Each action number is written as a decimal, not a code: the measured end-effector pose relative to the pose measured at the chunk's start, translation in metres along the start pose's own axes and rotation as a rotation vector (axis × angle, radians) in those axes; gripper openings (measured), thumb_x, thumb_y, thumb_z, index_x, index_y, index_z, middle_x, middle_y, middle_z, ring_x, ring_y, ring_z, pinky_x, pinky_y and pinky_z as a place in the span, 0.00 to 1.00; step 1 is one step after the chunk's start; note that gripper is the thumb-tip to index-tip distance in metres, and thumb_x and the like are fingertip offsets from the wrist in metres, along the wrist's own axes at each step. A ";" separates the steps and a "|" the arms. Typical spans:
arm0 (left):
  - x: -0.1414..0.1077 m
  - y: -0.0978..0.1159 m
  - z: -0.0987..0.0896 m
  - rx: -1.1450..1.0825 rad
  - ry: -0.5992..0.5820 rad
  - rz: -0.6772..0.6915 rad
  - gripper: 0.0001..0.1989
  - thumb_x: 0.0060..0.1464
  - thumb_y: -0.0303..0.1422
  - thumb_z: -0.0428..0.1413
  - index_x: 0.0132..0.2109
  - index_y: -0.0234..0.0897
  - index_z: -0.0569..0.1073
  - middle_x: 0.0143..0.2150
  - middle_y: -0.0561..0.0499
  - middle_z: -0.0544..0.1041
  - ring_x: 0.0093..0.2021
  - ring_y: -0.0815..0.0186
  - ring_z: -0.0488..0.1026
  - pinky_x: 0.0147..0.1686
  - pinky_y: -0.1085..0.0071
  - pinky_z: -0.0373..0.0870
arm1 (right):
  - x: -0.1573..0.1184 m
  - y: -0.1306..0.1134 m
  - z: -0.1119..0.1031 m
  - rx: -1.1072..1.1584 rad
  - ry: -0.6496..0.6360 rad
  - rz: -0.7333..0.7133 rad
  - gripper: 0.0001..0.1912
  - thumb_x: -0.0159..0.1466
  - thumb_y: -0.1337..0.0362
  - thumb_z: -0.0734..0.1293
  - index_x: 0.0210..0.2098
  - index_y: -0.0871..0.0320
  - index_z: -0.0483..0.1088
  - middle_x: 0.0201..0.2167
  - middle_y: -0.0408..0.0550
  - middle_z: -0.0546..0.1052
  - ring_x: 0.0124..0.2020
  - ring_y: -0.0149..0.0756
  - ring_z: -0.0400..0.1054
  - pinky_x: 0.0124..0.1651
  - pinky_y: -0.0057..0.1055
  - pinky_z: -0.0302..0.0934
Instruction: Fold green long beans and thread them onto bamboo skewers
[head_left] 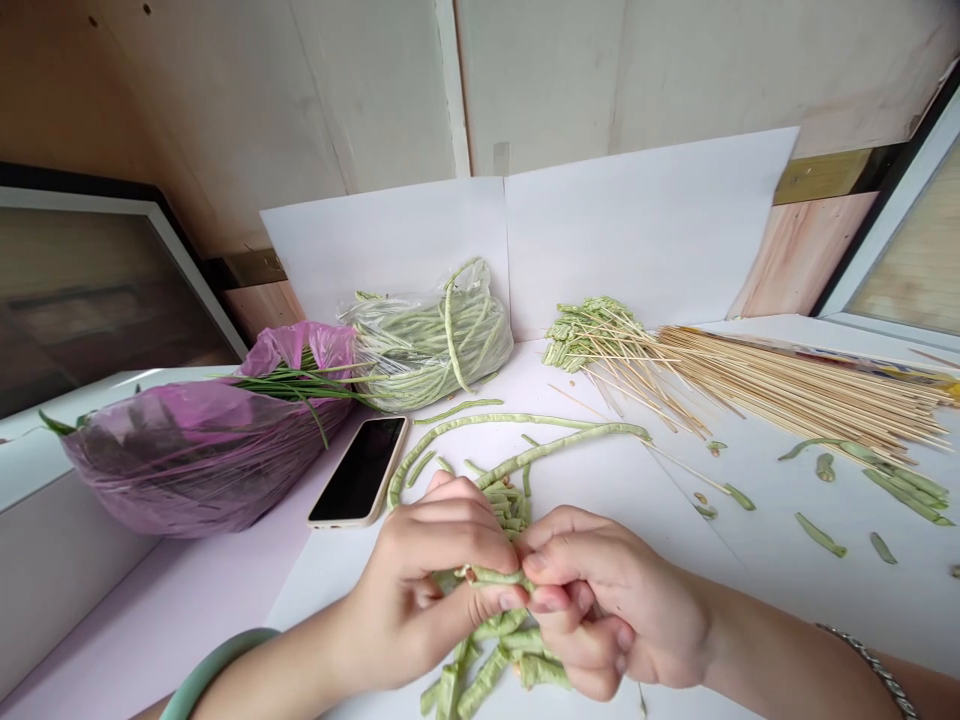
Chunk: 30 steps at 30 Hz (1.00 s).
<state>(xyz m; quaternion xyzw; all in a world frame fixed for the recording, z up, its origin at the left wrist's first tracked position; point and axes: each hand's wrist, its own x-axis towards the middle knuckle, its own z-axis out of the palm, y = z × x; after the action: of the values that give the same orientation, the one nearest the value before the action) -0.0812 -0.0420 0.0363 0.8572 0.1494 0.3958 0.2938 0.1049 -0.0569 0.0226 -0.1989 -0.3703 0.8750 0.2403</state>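
Observation:
My left hand (439, 570) pinches a short piece of green long bean (496, 577) between thumb and fingers. At the piece's right end, the closed thumb and fingers of my right hand (607, 590) grip it too, so the two hands nearly touch. Below and between them lies a heap of broken bean pieces (487, 680), partly hidden by my hands. More short pieces (508, 505) show just beyond my fingers. A whole long bean (555, 443) curves across the white surface behind them.
A phone (360, 470) lies left, near a purple bag of green stalks (195, 450). Behind stands a clear bag of long beans (427, 340). Skewered beans (592, 330) and many bare bamboo sticks (795, 385) lie back right. Bean scraps (821, 535) dot the right side.

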 end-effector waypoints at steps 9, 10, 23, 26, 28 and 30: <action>0.004 0.009 -0.007 0.154 -0.308 0.125 0.03 0.55 0.27 0.57 0.36 0.36 0.76 0.29 0.46 0.79 0.32 0.61 0.71 0.43 0.64 0.63 | -0.009 -0.017 0.003 -0.304 0.023 0.352 0.12 0.47 0.68 0.60 0.12 0.56 0.52 0.07 0.30 0.49 0.08 0.17 0.38 0.11 0.18 0.38; 0.005 0.010 -0.007 0.151 -0.313 0.120 0.03 0.55 0.27 0.57 0.35 0.35 0.76 0.28 0.46 0.79 0.31 0.61 0.71 0.43 0.63 0.63 | -0.010 -0.019 0.004 -0.338 0.041 0.335 0.12 0.46 0.68 0.60 0.11 0.56 0.52 0.07 0.30 0.49 0.08 0.17 0.38 0.11 0.18 0.37; 0.006 0.011 -0.004 -0.024 -0.303 0.004 0.06 0.55 0.29 0.58 0.29 0.36 0.75 0.25 0.46 0.76 0.28 0.63 0.69 0.37 0.65 0.66 | -0.019 -0.029 0.001 -0.533 0.103 0.302 0.10 0.42 0.70 0.59 0.07 0.58 0.55 0.07 0.33 0.53 0.09 0.17 0.38 0.13 0.24 0.28; 0.006 0.009 -0.007 -0.106 -0.182 -0.034 0.05 0.54 0.29 0.58 0.29 0.36 0.75 0.24 0.46 0.75 0.28 0.64 0.67 0.35 0.65 0.66 | -0.025 -0.039 -0.006 -0.502 0.169 0.195 0.12 0.44 0.68 0.58 0.09 0.56 0.49 0.08 0.32 0.51 0.10 0.17 0.36 0.14 0.23 0.30; 0.006 0.007 -0.007 -0.122 -0.128 -0.057 0.06 0.54 0.31 0.58 0.29 0.36 0.75 0.24 0.47 0.74 0.27 0.65 0.66 0.34 0.65 0.66 | -0.026 -0.042 -0.008 -0.469 0.188 0.152 0.13 0.45 0.67 0.58 0.11 0.56 0.46 0.09 0.31 0.50 0.11 0.16 0.36 0.15 0.22 0.32; 0.005 0.004 -0.005 -0.129 -0.100 -0.063 0.08 0.54 0.33 0.59 0.29 0.36 0.75 0.23 0.47 0.73 0.26 0.65 0.66 0.33 0.66 0.65 | -0.026 -0.042 -0.008 -0.444 0.210 0.148 0.12 0.45 0.67 0.59 0.13 0.55 0.48 0.10 0.30 0.52 0.10 0.16 0.36 0.15 0.21 0.32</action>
<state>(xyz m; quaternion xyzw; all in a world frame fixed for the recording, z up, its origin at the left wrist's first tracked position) -0.0819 -0.0404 0.0447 0.8500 0.1356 0.3517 0.3680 0.1418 -0.0414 0.0528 -0.3632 -0.5107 0.7620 0.1632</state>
